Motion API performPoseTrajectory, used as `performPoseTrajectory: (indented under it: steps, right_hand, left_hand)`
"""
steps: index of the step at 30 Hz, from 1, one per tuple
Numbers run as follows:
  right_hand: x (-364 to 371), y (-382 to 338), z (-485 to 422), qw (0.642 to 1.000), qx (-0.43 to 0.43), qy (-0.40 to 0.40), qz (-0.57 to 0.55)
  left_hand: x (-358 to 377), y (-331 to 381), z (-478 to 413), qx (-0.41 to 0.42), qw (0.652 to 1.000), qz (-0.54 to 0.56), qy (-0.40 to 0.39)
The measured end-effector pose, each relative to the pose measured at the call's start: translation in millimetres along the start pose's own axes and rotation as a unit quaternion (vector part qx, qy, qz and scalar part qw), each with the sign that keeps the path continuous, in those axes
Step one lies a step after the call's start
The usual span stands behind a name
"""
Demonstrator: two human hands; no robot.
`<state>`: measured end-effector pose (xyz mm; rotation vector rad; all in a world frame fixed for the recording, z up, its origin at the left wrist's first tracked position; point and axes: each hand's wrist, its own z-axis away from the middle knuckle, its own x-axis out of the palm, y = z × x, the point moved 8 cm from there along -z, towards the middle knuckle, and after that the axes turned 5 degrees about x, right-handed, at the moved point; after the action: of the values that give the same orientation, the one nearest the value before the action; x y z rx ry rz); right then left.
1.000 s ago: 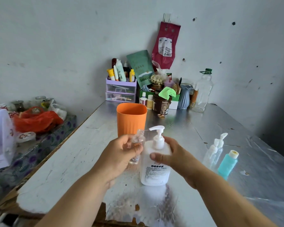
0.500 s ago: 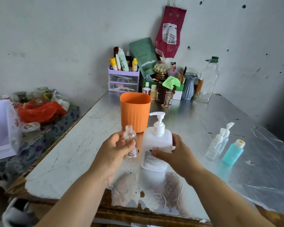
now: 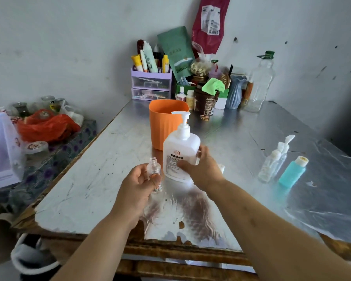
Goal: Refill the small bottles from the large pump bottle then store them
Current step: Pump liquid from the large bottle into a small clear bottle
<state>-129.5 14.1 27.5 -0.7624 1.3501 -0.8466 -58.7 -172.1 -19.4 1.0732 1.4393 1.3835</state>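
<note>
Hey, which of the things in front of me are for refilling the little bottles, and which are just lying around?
For the job: pump bottle, held by the right hand; open small bottle in the left hand; clear bottles; teal bottle.
Lying about: purple drawers, green pouch, vase, tall bottle, red bag. Orange cup: unclear.

Scuffed white wall (image 3: pixel 69 47), foil-covered table (image 3: pixel 109 169), soft daylight

Perhaps "抑菌洗手液" on pump bottle (image 3: pixel 180 151)
</note>
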Motion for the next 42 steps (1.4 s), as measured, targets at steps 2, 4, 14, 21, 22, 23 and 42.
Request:
performPoseTrajectory:
  steps: [2, 4, 14, 21, 22, 23, 42]
  right_hand:
    - [3, -2, -3, 1.000, -0.003, 0.005, 0.009]
    - [3, -5, -6, 1.000, -0.005, 0.010, 0.011]
    - [-52, 22, -15, 0.973, -0.027, 0.083, 0.215]
    - [-59, 54, -24, 0.955, 0.008, 0.038, 0.295]
    - [-57, 55, -23, 0.952, 0.009, 0.029, 0.304]
    - [-56, 55, -23, 0.950, 0.007, 0.026, 0.312]
    - [-16, -64, 39, 0.961, -0.192, -0.106, 0.168]
  left_hand:
    - [4, -3, 0, 0.007, 1.000, 0.010, -0.011]
    - [7, -3, -1, 0.017, 1.000, 0.009, -0.017]
    - [13, -1, 2, 0.055, 0.994, -0.094, -0.025]
    - [18, 1, 6, 0.060, 0.993, -0.095, -0.035]
    - [18, 2, 7, 0.060, 0.993, -0.093, -0.036]
    - [18, 3, 7, 0.060, 0.993, -0.091, -0.036]
    - [19, 11, 13, 0.057, 0.996, -0.041, -0.052]
